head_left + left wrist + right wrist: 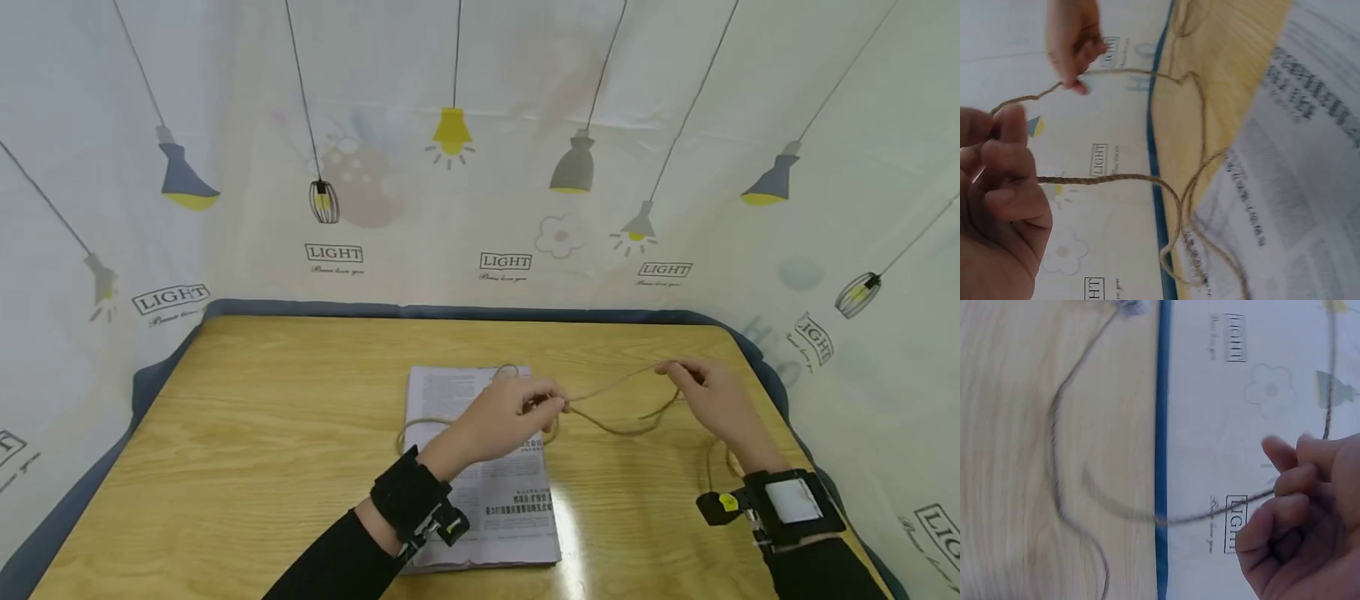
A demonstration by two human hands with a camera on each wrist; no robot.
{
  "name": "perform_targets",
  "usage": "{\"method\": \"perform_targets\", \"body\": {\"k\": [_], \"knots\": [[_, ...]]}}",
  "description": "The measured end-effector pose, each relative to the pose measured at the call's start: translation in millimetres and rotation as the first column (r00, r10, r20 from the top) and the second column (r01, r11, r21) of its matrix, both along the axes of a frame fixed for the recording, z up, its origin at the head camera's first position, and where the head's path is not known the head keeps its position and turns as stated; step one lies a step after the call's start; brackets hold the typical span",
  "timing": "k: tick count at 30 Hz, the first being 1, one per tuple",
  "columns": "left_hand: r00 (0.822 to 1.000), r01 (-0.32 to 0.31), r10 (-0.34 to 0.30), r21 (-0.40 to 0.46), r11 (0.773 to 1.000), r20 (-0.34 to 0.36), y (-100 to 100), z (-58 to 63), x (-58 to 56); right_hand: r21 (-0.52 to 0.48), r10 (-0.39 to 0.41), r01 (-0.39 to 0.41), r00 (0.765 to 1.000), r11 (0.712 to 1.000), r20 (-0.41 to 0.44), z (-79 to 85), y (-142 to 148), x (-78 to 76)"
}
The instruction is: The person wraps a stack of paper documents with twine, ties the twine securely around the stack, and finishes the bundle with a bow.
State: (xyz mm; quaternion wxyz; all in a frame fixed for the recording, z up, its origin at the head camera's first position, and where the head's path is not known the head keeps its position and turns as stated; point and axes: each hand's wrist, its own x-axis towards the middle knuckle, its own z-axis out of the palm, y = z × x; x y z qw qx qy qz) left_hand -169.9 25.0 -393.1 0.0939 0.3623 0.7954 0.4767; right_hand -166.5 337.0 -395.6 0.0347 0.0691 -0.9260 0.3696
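Head view: twine [622,432] in right hand [712,402] and left hand [506,419], newspapers [510,521] nearby

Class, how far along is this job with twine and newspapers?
Done: thin brown twine loops over the left edge of the flat stack of white printed newspaper. In hand: the left hand pinches twine near the stack; the right hand pinches another stretch. Remaining: probably tightening and knotting; the twine sags and no finished knot shows.

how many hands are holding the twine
2: the left hand pinches the twine near the paper stack; the right hand pinches it over the table's right side.
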Motion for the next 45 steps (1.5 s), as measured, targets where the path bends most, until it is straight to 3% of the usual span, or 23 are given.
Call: {"method": "perform_targets", "body": {"k": [2, 3, 4, 6, 8, 9, 10, 13, 15, 18, 20, 22, 25, 27, 29, 31, 34, 40, 45], "knots": [[0.999, 0.048, -0.049, -0.051, 0.998, -0.005, 2, -7.7, 3.9, -0.196, 0.009, -0.001, 0.999, 0.981, 0.04, 8.0, 0, -3.7], [0.997, 0.068, -0.07, -0.08, 0.994, -0.012, 4, -11.9, 6.2, -0.337, 0.04, -0.022, 0.998, 0.941, 0.047, 12.5, -2, -6.0], [0.995, 0.09, -0.093, -0.104, 0.991, -0.023, 7, -16.4, 8.4, -0.473, 0.074, -0.044, 0.996, 0.88, 0.044, 17.7, -5, -8.2], [0.99, 0.127, -0.135, -0.145, 0.981, -0.044, 15, -25.0, 12.9, -0.701, 0.134, -0.082, 0.991, 0.709, 0.02, 28.3, -13, -13.3], [0.982, 0.169, -0.181, -0.181, 0.969, -0.054, 23, -31.2, 17.5, -0.809, 0.151, -0.103, 0.988, 0.579, -0.018, 39.2, -23, -18.0], [0.978, 0.185, -0.201, -0.202, 0.962, -0.061, 27, -33.1, 19.7, -0.833, 0.154, -0.112, 0.988, 0.543, -0.032, 44.5, -28, -20.2], [0.974, 0.198, -0.217, -0.225, 0.954, -0.065, 30, -34.3, 21.9, -0.833, 0.148, -0.112, 0.988, 0.541, -0.036, 49.3, -32, -21.9], [0.972, 0.2, -0.225, -0.281, 0.939, -0.062, 34, -34.8, 25.4, -0.813, 0.176, -0.104, 0.984, 0.573, -0.002, 61.4, -43, -25.9], [0.978, 0.174, -0.199, -0.293, 0.94, -0.056, 31, -33.9, 24.4, -0.802, 0.226, -0.104, 0.973, 0.588, 0.039, 66.8, -48, -28.3], [0.994, 0.081, -0.099, -0.269, 0.96, -0.054, 16, -31.7, 16.9, -0.795, 0.278, -0.112, 0.958, 0.597, 0.074, 70.9, -54, -32.6], [0.998, -0.013, -0.001, -0.251, 0.968, -0.057, 0, -29.7, 9.7, -0.764, 0.271, -0.124, 0.96, 0.634, 0.069, 72.6, -59, -36.0], [0.99, -0.134, 0.117, -0.259, 0.957, -0.082, -18, -29.5, 1.8, -0.69, 0.236, -0.137, 0.97, 0.711, 0.051, 74.3, -64, -39.4], [0.949, -0.312, 0.284, -0.294, 0.903, -0.133, -46, -32.3, -7.6, -0.51, 0.173, -0.133, 0.985, 0.849, 0.03, 76.7, -75, -44.6], [0.912, -0.407, 0.364, -0.326, 0.853, -0.188, -63, -37.9, -12.1, -0.381, 0.153, -0.134, 0.988, 0.915, 0.021, 76.7, -84, -48.3], [0.884, -0.466, 0.41, -0.354, 0.811, -0.225, -76, -44.0, -14.2, -0.291, 0.156, -0.141, 0.987, 0.946, 0.028, 75.1, -95, -51.7], [0.87, -0.492, 0.425, -0.376, 0.785, -0.25, -84, -51.5, -14.7, -0.238, 0.18, -0.167, 0.983, 0.957, 0.031, 71.2, -107, -55.1], [0.868, -0.497, 0.428, -0.407, 0.767, -0.252, -89, -61.7, -14.8, -0.178, 0.221, -0.21, 0.975, 0.961, 0.04, 62.2, -124, -59.6], [0.873, -0.488, 0.427, -0.451, 0.748, -0.237, -85, -72.8, -14.7, 0.023, 0.281, -0.281, 0.96, 0.959, 0.018, 28.6, -164, -64.1], [0.878, -0.477, 0.419, -0.477, 0.738, -0.23, -79, -76.8, -13.6, 0.083, 0.343, -0.341, 0.939, 0.936, -0.007, -3.1, -188, -66.0]]}}
